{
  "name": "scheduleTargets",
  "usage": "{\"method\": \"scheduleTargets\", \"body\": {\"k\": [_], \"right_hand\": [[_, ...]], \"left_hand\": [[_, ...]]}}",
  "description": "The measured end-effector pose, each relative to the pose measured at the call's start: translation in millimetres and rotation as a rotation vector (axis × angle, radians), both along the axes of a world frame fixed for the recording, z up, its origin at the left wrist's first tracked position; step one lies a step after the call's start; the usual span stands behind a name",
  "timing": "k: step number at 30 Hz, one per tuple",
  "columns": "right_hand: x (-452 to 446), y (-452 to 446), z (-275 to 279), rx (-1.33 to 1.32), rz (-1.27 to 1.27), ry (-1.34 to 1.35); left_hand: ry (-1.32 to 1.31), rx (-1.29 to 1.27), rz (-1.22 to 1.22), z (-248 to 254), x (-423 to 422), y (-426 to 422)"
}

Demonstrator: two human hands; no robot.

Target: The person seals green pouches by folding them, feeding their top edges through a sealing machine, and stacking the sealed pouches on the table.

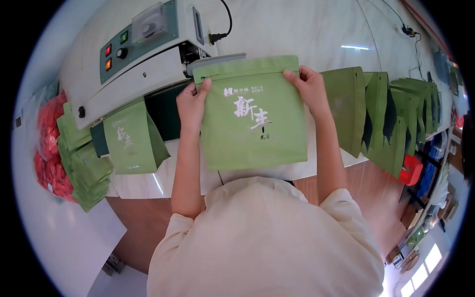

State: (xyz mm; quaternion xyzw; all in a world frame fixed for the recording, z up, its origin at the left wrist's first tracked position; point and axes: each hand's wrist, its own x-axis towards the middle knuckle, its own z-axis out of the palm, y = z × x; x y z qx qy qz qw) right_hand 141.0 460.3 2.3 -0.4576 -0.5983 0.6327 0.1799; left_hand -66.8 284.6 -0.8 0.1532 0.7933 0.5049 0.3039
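A green pouch (255, 133) with white printed characters hangs flat in front of me, its top edge level with the machine's right end. My left hand (193, 101) pinches its upper left edge, thumb on the front. At the upper right corner, my right hand (309, 86) grips it the same way; the fingers behind the pouch are hidden. To the left stands a sealing machine (141, 74) with lit switches and a knob. Another green pouch (131, 141) hangs from the machine's front, its lower part spread wide.
Several green pouches (341, 109) stand in a row along the right of the marble-patterned table (316, 39). More green pouches (86, 168) are stacked at the left, beside red packets (52, 163) in clear plastic. A red box (410, 170) sits below the right-hand row. A black plug (217, 37) enters the machine's side.
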Motion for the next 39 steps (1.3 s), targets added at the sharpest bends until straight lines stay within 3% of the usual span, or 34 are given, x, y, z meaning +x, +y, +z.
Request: {"method": "scheduleTargets", "body": {"k": [4,15,19,21,23,24,32,34,39], "right_hand": [[-5,-1,-10,-0.118,-0.106,0.036],[-29,-14,-12,-0.207,-0.086,0.134],[-38,-20,-4,-0.137,-0.012,0.085],[-44,-22,-3,-0.139,0.017,0.08],[-52,-24,-3,-0.156,0.09,0.034],[-57,-26,-8,-0.02,0.107,0.059],[-70,-31,-16,0.002,0.087,0.013],[-73,-33,-20,-0.007,0.08,0.013],[-79,-36,-4,0.063,0.135,-0.044]], "left_hand": [[-0.151,0.046,0.047,2,-9,5],[-0.103,0.078,0.118,-2,-39,-20],[-0.079,0.039,0.125,-10,-64,-40],[0.056,0.012,0.126,-8,-74,-46],[0.004,-0.005,0.143,-2,-81,-52],[0.029,-0.007,0.139,-4,-84,-55],[0.019,-0.083,0.18,14,-82,-62],[0.215,-0.26,0.096,26,-74,-72],[0.556,-0.163,0.055,52,-25,-98]]}}
